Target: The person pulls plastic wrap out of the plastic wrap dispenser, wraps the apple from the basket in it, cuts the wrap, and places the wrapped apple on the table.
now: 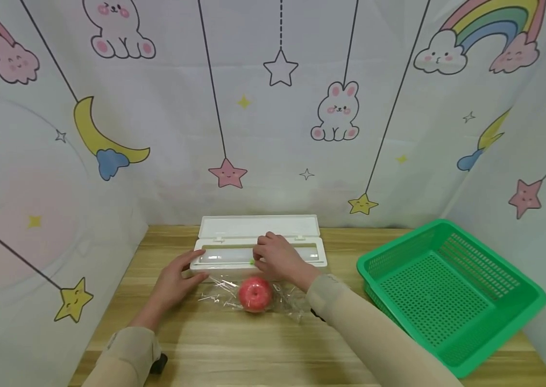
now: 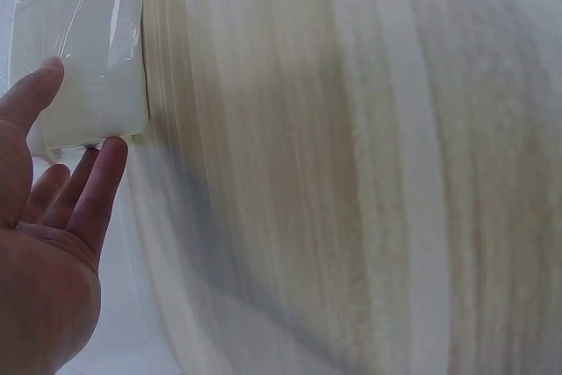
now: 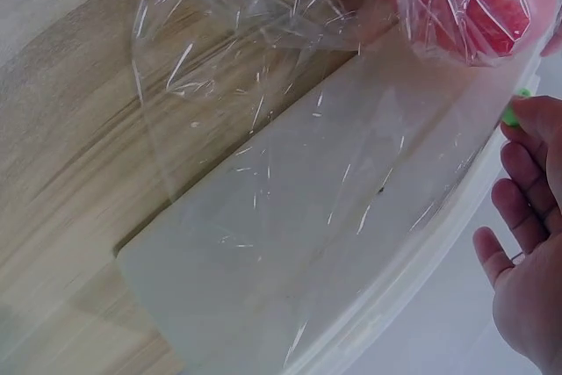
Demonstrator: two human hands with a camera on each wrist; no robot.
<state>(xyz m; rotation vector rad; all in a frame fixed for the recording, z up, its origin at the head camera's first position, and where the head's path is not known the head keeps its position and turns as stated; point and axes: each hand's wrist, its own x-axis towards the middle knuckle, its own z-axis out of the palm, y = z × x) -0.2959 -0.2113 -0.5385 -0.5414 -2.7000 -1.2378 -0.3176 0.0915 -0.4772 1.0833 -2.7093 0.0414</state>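
Observation:
A white cling film dispenser (image 1: 214, 272) lies at the back of the table, its lid (image 1: 258, 226) raised against the wall and a pale roll (image 1: 226, 255) inside. My left hand (image 1: 174, 282) holds its left end; in the left wrist view the thumb (image 2: 37, 90) is on the film-covered front and fingertips meet the end face. My right hand (image 1: 279, 258) pinches a small green slide cutter (image 3: 516, 110) at the front edge, around mid-length. Clear cling film (image 1: 289, 301) stretches from the dispenser toward me, crumpled around a red apple (image 1: 255, 294) in front of it.
A green plastic basket (image 1: 366, 269) with perforated sides stands on the right of the wooden table (image 1: 253, 355), tilted in the head view. Patterned white cloth (image 1: 277, 134) walls surround the table at the back and both sides.

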